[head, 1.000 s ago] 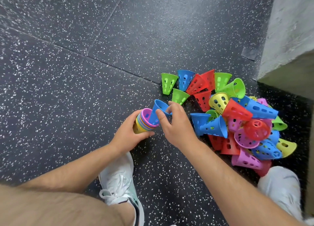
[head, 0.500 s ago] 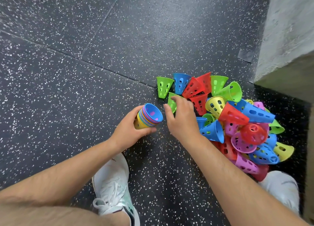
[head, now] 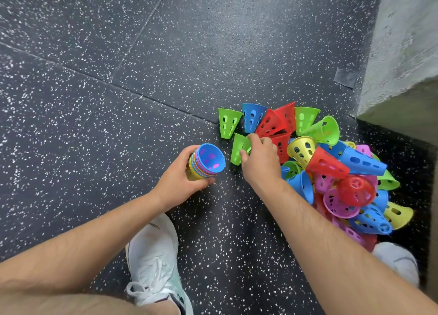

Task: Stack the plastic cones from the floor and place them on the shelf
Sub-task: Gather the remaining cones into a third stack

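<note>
My left hand (head: 176, 184) grips a stack of nested cones (head: 206, 161), tilted with its open end up and a blue cone innermost on top. Just to its right my right hand (head: 259, 159) pinches a green cone (head: 239, 148) at the near edge of the pile, thumb and fingers curled round its wide end. The pile of loose cones (head: 331, 165) in red, blue, green, yellow and pink lies on the dark speckled floor (head: 118, 101) to the right.
A grey concrete wall or block (head: 403, 42) rises at the upper right, close behind the pile. My white shoes (head: 154, 260) stand below the hands, the other shoe (head: 398, 260) beside the pile. Open floor spreads to the left and beyond.
The blue cone my right hand held has gone onto the stack. My right hand then moved right to the pile and took hold of a green cone.
</note>
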`<state>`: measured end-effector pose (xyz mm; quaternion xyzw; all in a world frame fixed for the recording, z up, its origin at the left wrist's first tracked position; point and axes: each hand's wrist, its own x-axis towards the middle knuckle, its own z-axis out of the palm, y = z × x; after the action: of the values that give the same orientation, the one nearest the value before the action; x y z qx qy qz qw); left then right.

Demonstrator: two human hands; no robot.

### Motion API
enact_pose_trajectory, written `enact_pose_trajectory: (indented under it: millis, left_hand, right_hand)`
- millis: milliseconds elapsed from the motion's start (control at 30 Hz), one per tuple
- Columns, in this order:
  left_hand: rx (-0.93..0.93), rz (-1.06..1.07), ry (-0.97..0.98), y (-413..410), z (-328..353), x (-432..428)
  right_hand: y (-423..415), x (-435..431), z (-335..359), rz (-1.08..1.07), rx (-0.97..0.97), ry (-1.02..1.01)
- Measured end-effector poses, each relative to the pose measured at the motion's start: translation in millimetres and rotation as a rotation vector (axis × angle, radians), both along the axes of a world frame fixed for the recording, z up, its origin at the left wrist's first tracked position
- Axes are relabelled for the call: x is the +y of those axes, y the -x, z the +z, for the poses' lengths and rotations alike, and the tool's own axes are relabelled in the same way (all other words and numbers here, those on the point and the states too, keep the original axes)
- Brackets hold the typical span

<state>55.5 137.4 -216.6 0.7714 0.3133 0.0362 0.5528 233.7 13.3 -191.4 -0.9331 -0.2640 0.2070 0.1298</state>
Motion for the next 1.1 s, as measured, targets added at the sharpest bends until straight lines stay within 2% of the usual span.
enact_pose_trajectory:
  millis: [233,400,600,800,1100]
  left_hand:
    - [0.01,0.016,-0.026,-15,0,6]
    - [-0.004,-0.008,-0.055,-29,2,12]
    - [-0.007,-0.028,-0.099,-39,0,21]
    - [-0.04,-0.028,-0.068,-45,2,24]
    - [-0.056,-0.037,-0.101,-53,0,40]
  right_hand:
    - [6,-7,-1,-0.034,0.112,-0.228]
    - [-2,-6,21,-0.063,0.035,-0.526]
    - [-2,2,32,-0.065,-0.038,-0.719]
    - [6,9,23,0.088,0.092,-0.674]
    - [16,20,28,0.202,0.243,-0.54]
